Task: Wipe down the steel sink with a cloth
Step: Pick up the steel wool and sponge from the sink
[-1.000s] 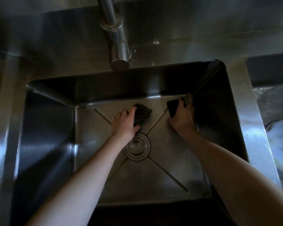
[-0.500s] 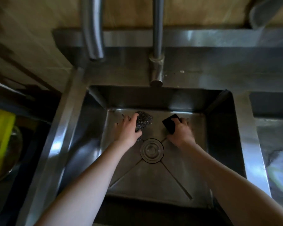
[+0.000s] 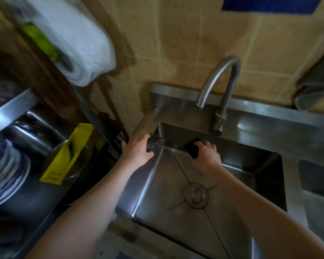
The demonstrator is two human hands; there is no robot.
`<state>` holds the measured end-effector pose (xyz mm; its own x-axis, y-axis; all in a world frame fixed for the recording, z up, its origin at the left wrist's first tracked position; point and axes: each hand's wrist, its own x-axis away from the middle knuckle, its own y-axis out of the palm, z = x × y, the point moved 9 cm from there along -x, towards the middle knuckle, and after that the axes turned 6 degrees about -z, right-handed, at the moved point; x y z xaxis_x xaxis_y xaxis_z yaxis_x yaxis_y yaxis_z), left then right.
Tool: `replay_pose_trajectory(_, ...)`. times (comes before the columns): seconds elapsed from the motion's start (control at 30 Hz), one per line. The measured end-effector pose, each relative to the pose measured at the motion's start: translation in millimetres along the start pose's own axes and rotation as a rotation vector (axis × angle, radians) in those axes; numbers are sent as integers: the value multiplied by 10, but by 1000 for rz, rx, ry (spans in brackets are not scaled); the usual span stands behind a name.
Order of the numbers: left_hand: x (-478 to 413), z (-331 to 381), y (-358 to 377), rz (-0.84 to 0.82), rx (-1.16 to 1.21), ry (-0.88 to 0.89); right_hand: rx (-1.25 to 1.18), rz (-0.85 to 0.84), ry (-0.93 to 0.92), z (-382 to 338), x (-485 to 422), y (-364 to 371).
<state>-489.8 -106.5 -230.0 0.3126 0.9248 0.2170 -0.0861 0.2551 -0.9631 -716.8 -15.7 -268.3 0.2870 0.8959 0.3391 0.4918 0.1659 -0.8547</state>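
Beige wall tiles back one steel sink with one tap and one drain. Your left hand grips one wire scourer at its far-left corner; your right hand clutches one dark cloth low on its back wall. Press the cloth flat and run overlapping strokes down toward the drain.

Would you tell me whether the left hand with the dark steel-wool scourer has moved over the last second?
Yes: the left hand has gone from beside the round steel drain away to the steel sink's far left corner.
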Motion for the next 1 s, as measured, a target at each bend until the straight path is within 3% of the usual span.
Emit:
replay_pose_trajectory(0.37,796,-1294,-1220,138,47,-248,129,-29,-448,-2006,420,-265)
replay_pose_trajectory(1.0,3075,-3494,-2354,372,89,-725,160,-11,-884,-4919,1625,-34)
